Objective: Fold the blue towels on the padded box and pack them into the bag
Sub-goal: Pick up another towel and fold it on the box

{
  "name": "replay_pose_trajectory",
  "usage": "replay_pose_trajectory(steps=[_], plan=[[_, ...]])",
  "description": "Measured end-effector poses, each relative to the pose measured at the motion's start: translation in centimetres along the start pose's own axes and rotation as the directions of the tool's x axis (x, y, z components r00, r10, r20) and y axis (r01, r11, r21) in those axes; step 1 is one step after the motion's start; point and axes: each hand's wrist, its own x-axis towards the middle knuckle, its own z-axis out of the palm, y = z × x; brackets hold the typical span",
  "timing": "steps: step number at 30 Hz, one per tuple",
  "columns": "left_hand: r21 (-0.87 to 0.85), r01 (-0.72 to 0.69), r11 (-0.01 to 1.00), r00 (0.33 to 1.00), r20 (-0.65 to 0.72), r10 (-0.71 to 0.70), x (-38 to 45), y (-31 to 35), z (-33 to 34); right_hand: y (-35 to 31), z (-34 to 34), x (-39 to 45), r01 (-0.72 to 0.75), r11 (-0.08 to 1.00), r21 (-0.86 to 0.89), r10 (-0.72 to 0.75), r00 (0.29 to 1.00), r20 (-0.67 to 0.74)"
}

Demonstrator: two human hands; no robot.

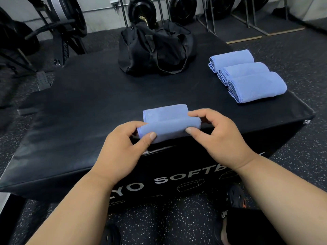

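The blue towels (247,76) are soft matt cloth with a fine nap and stitched hems, as is the one being folded (168,121). The padded box (88,103) wears smooth black vinyl-like covering with a faint sheen; the bag (155,48) looks like matt black fabric. The floor (300,55) is rough speckled rubber, apparently.

Both my hands on a half-folded blue towel at the box's near edge

My left hand (123,145) and right hand (217,138) pinch the blue towel (166,119) on the padded box (79,103); three folded towels (247,76) lie right, black bag (155,50) behind.
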Motion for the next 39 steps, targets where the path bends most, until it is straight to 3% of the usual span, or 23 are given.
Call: replay_pose_trajectory(steps=[4,11,16,25,28,30,32,36,39], plan=[[-0.123,0.12,0.985,0.99,-0.064,-0.128,0.1,0.7,0.4,-0.5,0.4,0.2,-0.098,0.978,0.185,0.103,0.995,-0.018],[-0.117,0.314,0.942,0.934,-0.14,-0.329,1.2,1.2,2.1,0.1,1.2,1.0,-0.212,0.977,0.0,0.212,0.976,-0.057],[0.035,0.399,0.916,0.909,-0.15,-0.39,2.2,1.3,2.7,0.4,1.8,1.4,-0.179,0.956,-0.233,0.169,0.984,-0.063],[0.066,0.363,0.929,0.927,-0.123,-0.353,2.7,1.3,2.9,0.5,2.1,1.2,-0.132,0.949,-0.288,0.127,0.991,-0.036],[0.027,0.379,0.925,0.917,-0.143,-0.372,2.7,1.2,3.0,0.2,2.3,0.4,0.031,0.889,-0.456,-0.079,0.993,-0.086],[0.005,0.376,0.927,0.914,-0.168,-0.37,2.7,1.2,3.1,0.0,2.8,-0.2,0.181,0.835,-0.52,-0.219,0.976,-0.011],[-0.014,0.381,0.924,0.909,-0.179,-0.377,2.7,1.3,3.1,0.1,3.5,-0.8,0.273,0.797,-0.539,-0.233,0.962,0.142],[-0.061,0.422,0.905,0.895,-0.13,-0.426,2.4,1.9,2.5,0.9,2.8,-1.2,0.247,0.813,-0.528,-0.134,0.961,0.244],[0.048,0.475,0.879,0.88,-0.038,-0.474,2.2,2.8,2.2,1.1,1.8,-1.0,0.229,0.841,-0.489,-0.113,0.96,0.256]])
